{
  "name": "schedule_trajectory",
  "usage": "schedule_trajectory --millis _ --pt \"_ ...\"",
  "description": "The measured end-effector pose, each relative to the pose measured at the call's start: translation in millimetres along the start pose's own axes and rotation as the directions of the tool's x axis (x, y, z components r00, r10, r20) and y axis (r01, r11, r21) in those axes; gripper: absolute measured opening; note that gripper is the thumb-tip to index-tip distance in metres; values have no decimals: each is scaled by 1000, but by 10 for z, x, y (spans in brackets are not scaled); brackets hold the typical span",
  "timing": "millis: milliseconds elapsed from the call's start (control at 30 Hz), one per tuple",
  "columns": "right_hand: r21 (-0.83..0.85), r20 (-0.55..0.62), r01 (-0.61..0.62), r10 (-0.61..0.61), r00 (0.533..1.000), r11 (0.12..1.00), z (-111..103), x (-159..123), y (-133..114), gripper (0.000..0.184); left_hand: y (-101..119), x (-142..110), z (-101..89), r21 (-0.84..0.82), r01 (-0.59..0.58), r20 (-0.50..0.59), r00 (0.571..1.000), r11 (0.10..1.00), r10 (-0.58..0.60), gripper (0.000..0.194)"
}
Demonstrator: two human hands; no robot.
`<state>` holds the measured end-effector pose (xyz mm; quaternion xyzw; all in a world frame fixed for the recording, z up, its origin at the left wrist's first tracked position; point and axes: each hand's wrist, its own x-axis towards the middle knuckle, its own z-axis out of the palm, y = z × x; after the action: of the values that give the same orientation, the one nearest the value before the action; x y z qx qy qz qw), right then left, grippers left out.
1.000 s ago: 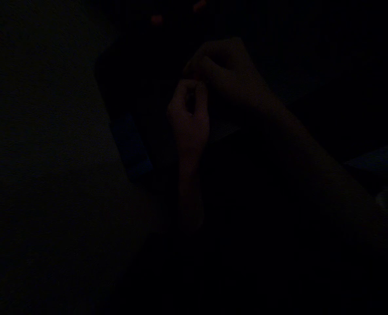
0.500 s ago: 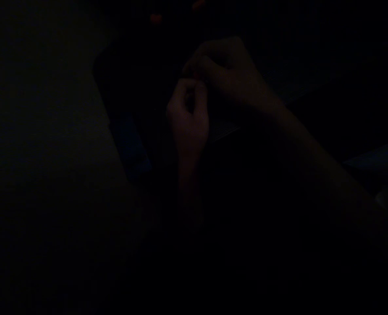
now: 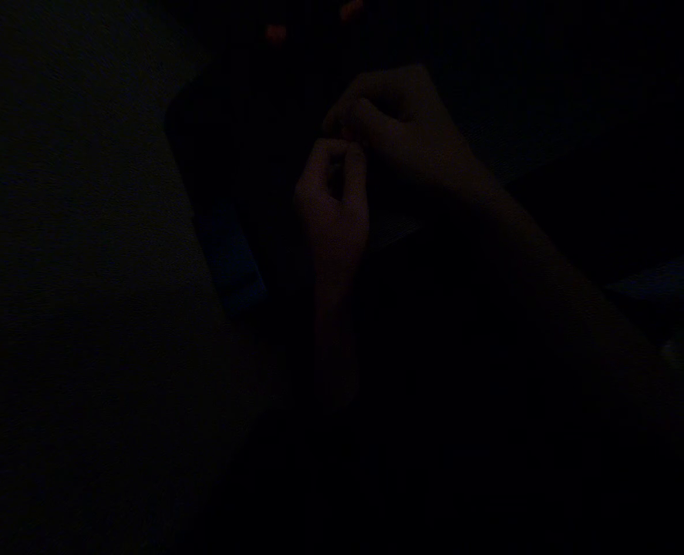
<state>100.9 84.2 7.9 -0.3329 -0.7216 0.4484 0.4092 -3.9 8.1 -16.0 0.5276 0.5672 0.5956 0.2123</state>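
Observation:
The view is very dark. My left hand [image 3: 335, 196] is closed, its thumb and fingers curled together in a pinch. Just above and to the right, my right hand [image 3: 405, 119] is closed too, with thumb and forefinger pressed together. The fingertips of both hands meet or nearly meet. A faint reddish spot shows between them, but whatever they hold is too small and dim to name. Below the hands lies a dark surface [image 3: 231, 146] with a rounded corner.
Two small orange-red things [image 3: 275, 33] lie beyond my hands near the top edge. A dark blue rectangular object [image 3: 231, 258] sits at the left edge of the dark surface. A dim greyish-green area [image 3: 75, 193] spreads at the left, probably the floor. Something bluish [image 3: 671, 277] shows at far right.
The picture has grown a little darker and grainier. Both hands stay in nearly the same place and pose.

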Motion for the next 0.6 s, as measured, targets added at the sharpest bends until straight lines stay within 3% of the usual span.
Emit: schedule_trajectory --millis 233,600 --pt "10 -2 45 -45 999 999 2 15 65 25 -3 -1 7 -1 -25 -21 999 1000 25 31" --pt "23 8 -10 10 1000 1000 -1 -8 -15 27 -2 -2 1 15 -30 -2 1000 999 30 34"
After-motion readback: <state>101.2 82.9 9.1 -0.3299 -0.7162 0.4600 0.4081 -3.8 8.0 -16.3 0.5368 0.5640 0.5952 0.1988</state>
